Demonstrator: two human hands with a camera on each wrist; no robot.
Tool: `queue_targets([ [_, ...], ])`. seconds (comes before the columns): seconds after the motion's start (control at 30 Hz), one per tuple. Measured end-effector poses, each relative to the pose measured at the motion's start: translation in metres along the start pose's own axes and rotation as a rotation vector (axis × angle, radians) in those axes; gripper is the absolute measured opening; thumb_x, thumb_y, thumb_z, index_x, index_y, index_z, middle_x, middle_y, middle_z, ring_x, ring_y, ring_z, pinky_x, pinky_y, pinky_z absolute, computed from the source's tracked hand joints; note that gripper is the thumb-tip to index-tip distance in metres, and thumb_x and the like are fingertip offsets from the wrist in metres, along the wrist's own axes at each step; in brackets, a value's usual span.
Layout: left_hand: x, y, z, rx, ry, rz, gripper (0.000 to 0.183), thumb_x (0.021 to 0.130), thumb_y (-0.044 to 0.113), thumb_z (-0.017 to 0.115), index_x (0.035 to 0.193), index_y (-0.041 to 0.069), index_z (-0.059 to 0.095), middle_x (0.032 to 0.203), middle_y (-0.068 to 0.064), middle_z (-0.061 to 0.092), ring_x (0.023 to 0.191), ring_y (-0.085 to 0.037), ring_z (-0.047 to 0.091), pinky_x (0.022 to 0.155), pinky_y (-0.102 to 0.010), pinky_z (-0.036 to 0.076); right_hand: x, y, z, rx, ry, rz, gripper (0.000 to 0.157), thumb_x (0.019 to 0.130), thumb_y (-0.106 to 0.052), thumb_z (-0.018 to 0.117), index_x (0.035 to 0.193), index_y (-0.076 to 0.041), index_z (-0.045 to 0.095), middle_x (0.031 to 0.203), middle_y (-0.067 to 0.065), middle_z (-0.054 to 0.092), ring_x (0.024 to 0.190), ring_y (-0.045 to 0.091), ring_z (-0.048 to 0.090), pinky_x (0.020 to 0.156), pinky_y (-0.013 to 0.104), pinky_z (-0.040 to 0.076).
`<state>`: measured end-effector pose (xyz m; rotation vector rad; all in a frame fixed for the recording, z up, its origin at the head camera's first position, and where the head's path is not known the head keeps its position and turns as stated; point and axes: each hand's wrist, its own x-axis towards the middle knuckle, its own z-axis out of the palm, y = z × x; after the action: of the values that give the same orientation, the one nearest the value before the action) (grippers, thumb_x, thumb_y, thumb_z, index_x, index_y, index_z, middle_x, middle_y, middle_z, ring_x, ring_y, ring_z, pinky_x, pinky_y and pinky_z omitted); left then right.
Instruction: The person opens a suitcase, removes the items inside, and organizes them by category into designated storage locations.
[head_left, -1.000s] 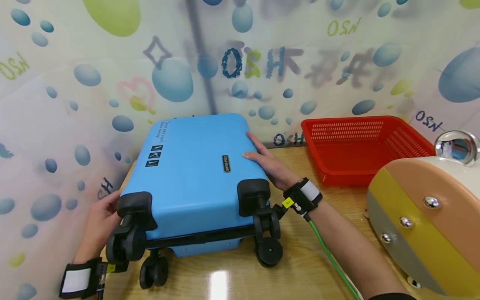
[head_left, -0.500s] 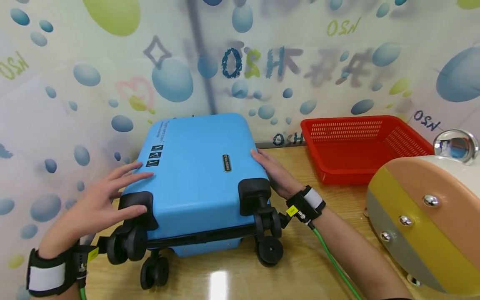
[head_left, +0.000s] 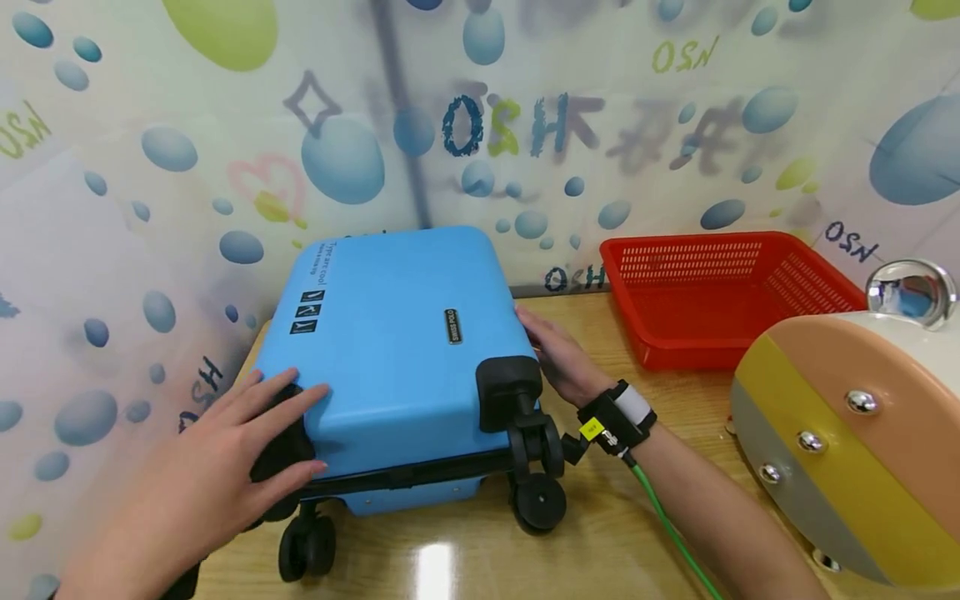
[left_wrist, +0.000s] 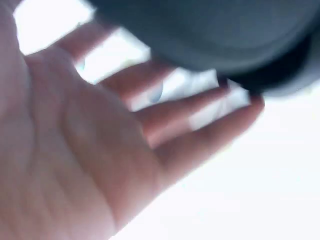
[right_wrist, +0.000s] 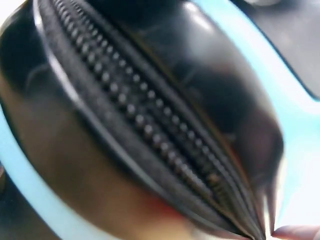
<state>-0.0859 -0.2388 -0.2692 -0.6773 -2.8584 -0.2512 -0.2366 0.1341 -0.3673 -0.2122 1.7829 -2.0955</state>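
Observation:
A blue hard-shell suitcase [head_left: 390, 333] lies flat on the table, its wheeled end toward me. My left hand [head_left: 217, 467] spreads its fingers over the black corner guard at the near left. In the left wrist view, the open palm [left_wrist: 100, 140] shows with fingertips close to a dark rounded part [left_wrist: 215, 35]. Against the suitcase's right side rests my right hand [head_left: 566, 358], its fingertips mostly hidden. The right wrist view shows the black zipper [right_wrist: 145, 120] along that side, with a fingertip [right_wrist: 297, 232] at its lower end; I cannot tell whether it pinches anything.
A red plastic basket [head_left: 705, 317] stands at the back right. Nearer on the right is a striped, rounded box [head_left: 832, 433] with a chrome knob [head_left: 911, 292]. Behind the wooden table [head_left: 600, 517] hangs a patterned curtain [head_left: 487, 192]. Black wheels [head_left: 538, 504] jut from the suitcase's near end.
My left hand has come from the suitcase's left side up over its near-left corner, then shifted nearer me. My right hand has slid off the top onto the right side. The suitcase has barely moved.

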Motion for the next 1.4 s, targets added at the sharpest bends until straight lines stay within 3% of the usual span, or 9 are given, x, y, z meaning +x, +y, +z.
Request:
queue_targets([
  [0.13, -0.016, 0.016, 0.008, 0.058, -0.038, 0.010, 0.083, 0.077, 0.054, 0.078, 0.149, 0.035, 0.043, 0.149, -0.016, 0.047, 0.133, -0.049, 0.046, 0.092, -0.062, 0.049, 0.001, 0.001, 0.001, 0.003, 0.025, -0.002, 0.064, 0.104, -0.045, 0.040, 0.152, -0.003, 0.032, 0.156, 0.015, 0.034, 0.139, 0.033, 0.028, 0.121, 0.057, 0.010],
  [0.27, -0.025, 0.030, 0.010, 0.086, 0.108, 0.195, 0.074, 0.085, 0.066, 0.063, 0.149, 0.033, 0.044, 0.142, -0.012, 0.056, 0.125, -0.040, 0.058, 0.085, -0.052, 0.056, 0.002, -0.002, -0.002, -0.018, 0.027, -0.005, 0.064, 0.105, -0.043, 0.042, 0.151, 0.000, 0.031, 0.155, 0.017, 0.036, 0.139, 0.033, 0.034, 0.122, 0.053, 0.016],
  [0.33, -0.020, 0.044, 0.011, 0.118, 0.173, 0.284, 0.073, 0.088, 0.066, 0.058, 0.150, 0.031, 0.041, 0.141, -0.010, 0.056, 0.124, -0.036, 0.059, 0.087, -0.049, 0.056, 0.002, -0.004, -0.005, -0.023, 0.014, 0.002, 0.066, 0.104, -0.044, 0.043, 0.154, -0.002, 0.027, 0.156, 0.018, 0.034, 0.140, 0.035, 0.034, 0.122, 0.054, 0.018],
  [0.4, -0.009, 0.064, 0.016, 0.145, 0.172, 0.315, 0.078, 0.088, 0.065, 0.059, 0.154, 0.032, 0.034, 0.147, -0.009, 0.051, 0.131, -0.035, 0.054, 0.095, -0.049, 0.053, 0.001, -0.006, -0.008, -0.006, 0.003, 0.023, 0.066, 0.104, -0.045, 0.043, 0.154, -0.004, 0.027, 0.156, 0.017, 0.034, 0.139, 0.035, 0.034, 0.121, 0.055, 0.021],
  [0.6, 0.026, 0.105, 0.059, 0.246, 0.147, 0.281, 0.117, 0.068, 0.062, 0.081, 0.159, 0.033, 0.015, 0.160, -0.013, 0.032, 0.145, -0.038, 0.036, 0.109, -0.062, 0.037, 0.000, -0.007, -0.009, -0.027, -0.023, 0.052, 0.064, 0.104, -0.046, 0.040, 0.152, -0.005, 0.031, 0.153, 0.018, 0.038, 0.133, 0.033, 0.039, 0.116, 0.054, 0.027],
  [0.83, 0.044, 0.109, 0.099, 0.339, 0.323, 0.253, 0.127, 0.054, 0.066, 0.087, 0.158, 0.030, 0.024, 0.159, -0.017, 0.029, 0.144, -0.041, 0.032, 0.107, -0.071, 0.026, 0.000, -0.010, -0.005, -0.072, 0.005, 0.052, 0.068, 0.103, -0.050, 0.042, 0.150, -0.002, 0.033, 0.149, 0.018, 0.042, 0.127, 0.032, 0.046, 0.112, 0.047, 0.033],
  [1.0, 0.046, 0.105, 0.098, 0.326, 0.406, 0.235, 0.128, 0.050, 0.067, 0.088, 0.157, 0.031, 0.028, 0.158, -0.018, 0.031, 0.143, -0.041, 0.033, 0.107, -0.073, 0.023, -0.001, -0.016, 0.002, -0.073, 0.031, 0.001, 0.069, 0.102, -0.050, 0.044, 0.149, 0.000, 0.033, 0.148, 0.016, 0.043, 0.130, 0.033, 0.047, 0.118, 0.050, 0.029],
  [1.17, 0.045, 0.102, 0.090, 0.338, 0.466, 0.199, 0.122, 0.054, 0.067, 0.086, 0.156, 0.033, 0.029, 0.158, -0.020, 0.031, 0.142, -0.042, 0.034, 0.109, -0.073, 0.019, -0.003, -0.022, 0.009, -0.061, 0.059, -0.069, 0.060, 0.103, -0.043, 0.047, 0.143, 0.001, 0.043, 0.139, 0.014, 0.049, 0.120, 0.027, 0.053, 0.113, 0.043, 0.037],
  [1.4, 0.046, 0.097, 0.090, 0.375, 0.526, 0.199, 0.122, 0.048, 0.058, 0.094, 0.153, 0.032, 0.037, 0.149, -0.019, 0.043, 0.132, -0.040, 0.044, 0.098, -0.068, 0.031, 0.003, -0.013, 0.003, -0.066, 0.096, -0.064, 0.043, 0.106, -0.021, 0.044, 0.146, -0.002, 0.046, 0.144, 0.014, 0.051, 0.114, 0.018, 0.059, 0.097, 0.027, 0.051],
])
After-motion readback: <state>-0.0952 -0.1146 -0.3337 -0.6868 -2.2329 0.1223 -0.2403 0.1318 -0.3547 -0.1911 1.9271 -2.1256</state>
